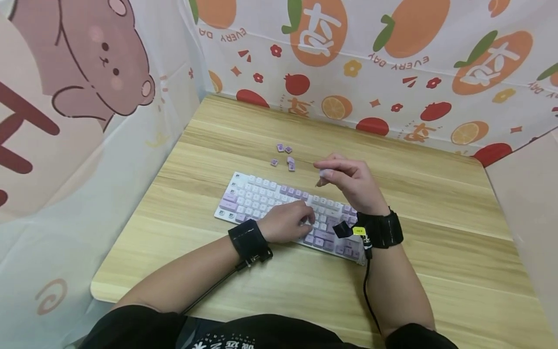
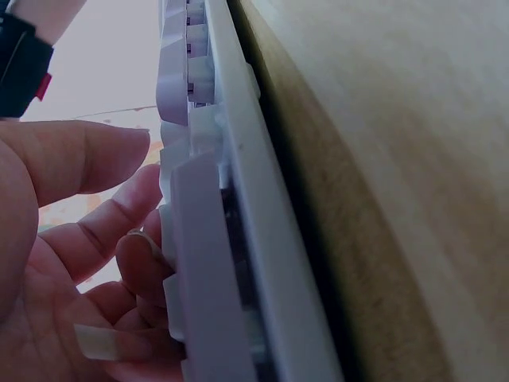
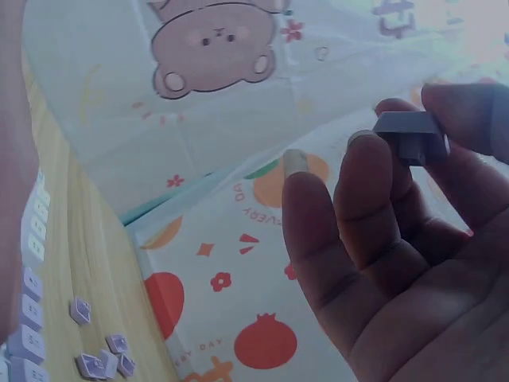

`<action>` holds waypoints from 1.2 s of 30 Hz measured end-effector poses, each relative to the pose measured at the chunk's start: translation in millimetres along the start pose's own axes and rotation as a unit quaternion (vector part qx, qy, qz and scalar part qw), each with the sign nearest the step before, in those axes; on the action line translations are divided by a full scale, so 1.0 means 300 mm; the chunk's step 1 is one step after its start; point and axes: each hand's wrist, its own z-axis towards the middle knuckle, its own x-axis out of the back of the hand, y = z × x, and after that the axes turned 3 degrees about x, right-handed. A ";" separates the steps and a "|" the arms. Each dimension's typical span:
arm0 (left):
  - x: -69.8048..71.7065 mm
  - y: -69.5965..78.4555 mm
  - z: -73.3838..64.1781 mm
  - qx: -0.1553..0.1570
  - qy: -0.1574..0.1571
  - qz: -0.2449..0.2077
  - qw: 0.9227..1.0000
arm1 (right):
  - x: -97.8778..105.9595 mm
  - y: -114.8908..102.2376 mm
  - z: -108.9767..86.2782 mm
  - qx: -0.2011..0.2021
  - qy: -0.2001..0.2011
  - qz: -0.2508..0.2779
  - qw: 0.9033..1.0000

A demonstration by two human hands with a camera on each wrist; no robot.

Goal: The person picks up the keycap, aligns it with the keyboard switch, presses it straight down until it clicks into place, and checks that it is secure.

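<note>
A white and purple keyboard (image 1: pixel 257 196) lies on the wooden table, angled down to the right. My left hand (image 1: pixel 285 222) rests on its middle keys. In the left wrist view the loosely bent fingers (image 2: pixel 143 263) touch the keycaps, and nothing shows in their grip. Raised over the keyboard's right part, my right hand (image 1: pixel 355 186) pinches a single keycap (image 3: pixel 407 126) between thumb and fingers. Its hollow underside with the stem faces down in the right wrist view. Several loose purple keycaps (image 1: pixel 291 166) lie on the table beyond the keyboard.
The wooden table (image 1: pixel 209 140) reaches back to a fruit-print curtain (image 1: pixel 392 97). A bear-print curtain (image 1: pixel 100 72) hangs along the left side. Each wrist wears a black strap, and a cable (image 1: pixel 367 286) runs down the right forearm.
</note>
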 end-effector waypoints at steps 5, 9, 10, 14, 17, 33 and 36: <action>-0.002 -0.002 -0.004 0.004 0.004 -0.002 1.000 | -0.001 0.027 -0.018 0.014 -0.003 0.064 0.998; -0.007 -0.002 -0.006 0.006 0.003 -0.006 1.000 | -0.004 0.040 -0.034 0.007 0.002 0.089 0.996; -0.007 -0.002 -0.006 0.006 0.003 -0.008 1.000 | -0.004 0.043 -0.038 0.005 0.004 0.087 0.996; -0.002 -0.002 -0.009 0.011 0.011 -0.037 0.999 | -0.003 0.052 -0.051 0.003 0.008 0.071 0.997; 0.017 0.003 -0.024 0.019 0.048 -0.077 0.996 | -0.002 0.059 -0.057 -0.004 0.007 0.057 0.998; 0.162 0.032 -0.116 -0.202 0.301 -0.011 0.932 | -0.060 0.087 -0.053 -0.055 -0.030 -0.031 0.998; 0.164 0.014 -0.140 -0.210 0.304 0.013 0.929 | -0.094 0.100 -0.049 -0.070 -0.043 -0.022 0.996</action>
